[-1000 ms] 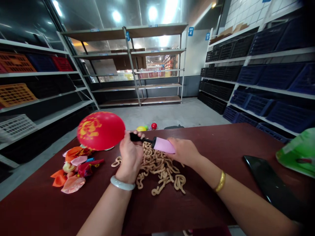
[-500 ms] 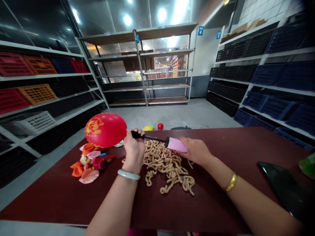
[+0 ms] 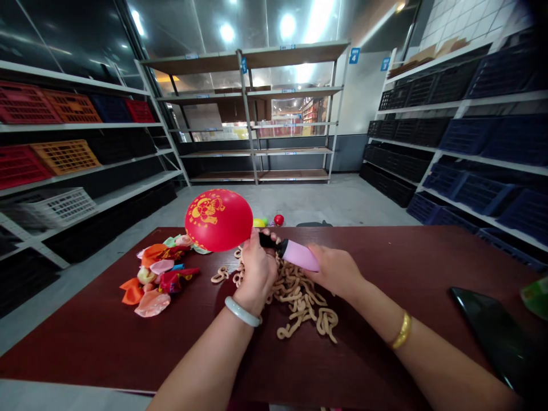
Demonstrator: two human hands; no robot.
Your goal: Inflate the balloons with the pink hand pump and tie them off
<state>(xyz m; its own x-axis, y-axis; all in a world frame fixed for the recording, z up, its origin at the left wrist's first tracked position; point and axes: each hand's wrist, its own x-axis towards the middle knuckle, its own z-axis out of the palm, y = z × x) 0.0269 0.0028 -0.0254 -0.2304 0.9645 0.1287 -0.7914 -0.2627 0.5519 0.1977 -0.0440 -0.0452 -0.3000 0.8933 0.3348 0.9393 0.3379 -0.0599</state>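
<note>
A red balloon (image 3: 219, 220) with yellow printed figures is inflated at the left end of a hand balloon pump (image 3: 301, 255). My left hand (image 3: 258, 264) is closed around the balloon's neck and the pump's black end. My right hand (image 3: 336, 268) grips the pink barrel. The black rod is pushed in, so the black and pink parts sit close together. Under both hands lies a pile of long, beige, uninflated balloons (image 3: 295, 285), partly hidden by my left hand.
Several uninflated coloured balloons (image 3: 160, 271) lie on the left of the dark red table (image 3: 385, 354). A black tablet-like slab (image 3: 483, 325) rests at the right, beside a green object (image 3: 536, 297). Beyond the table stand shelves (image 3: 291, 151), with crates (image 3: 66, 157) along the side racks.
My left hand has moved right with the balloon, toward my right hand. The rod that showed between the pump's parts has slid in. My right hand has stayed nearly in place.
</note>
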